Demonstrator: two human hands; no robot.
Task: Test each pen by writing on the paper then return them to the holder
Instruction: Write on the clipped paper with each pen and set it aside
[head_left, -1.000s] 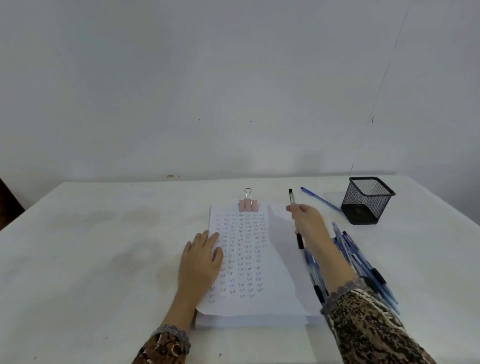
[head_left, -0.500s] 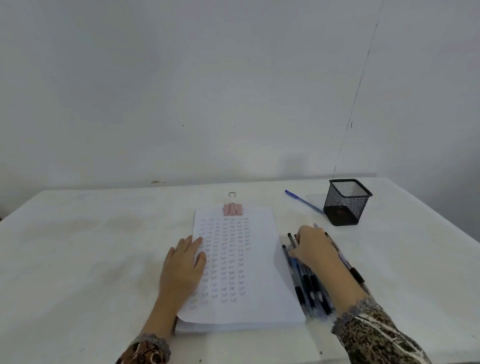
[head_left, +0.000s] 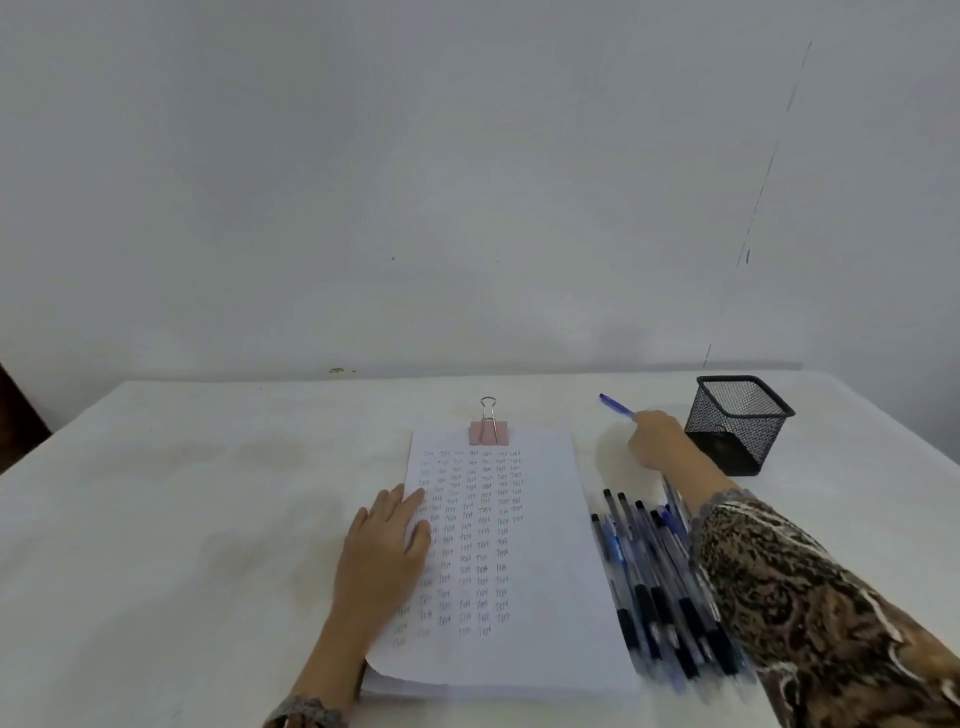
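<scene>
A stack of white paper (head_left: 540, 561) with rows of small written words lies in front of me, held by a pink binder clip (head_left: 488, 431) at its top. My left hand (head_left: 384, 551) rests flat on the sheet's left edge. Beside the black mesh holder (head_left: 740, 423) at the back right, my right hand (head_left: 657, 441) curls its fingers over the near end of a blue pen (head_left: 615, 404) that lies on the table. Several black and blue pens (head_left: 654, 582) lie in a pile right of the paper, partly hidden by my right sleeve.
Everything sits on a white table (head_left: 182, 493) against a plain white wall. The table's right edge runs just past the holder.
My right hand held a black pen upright, laid it down with the pile beside the paper, then reached forward to the blue pen by the holder. My left hand stayed on the paper.
</scene>
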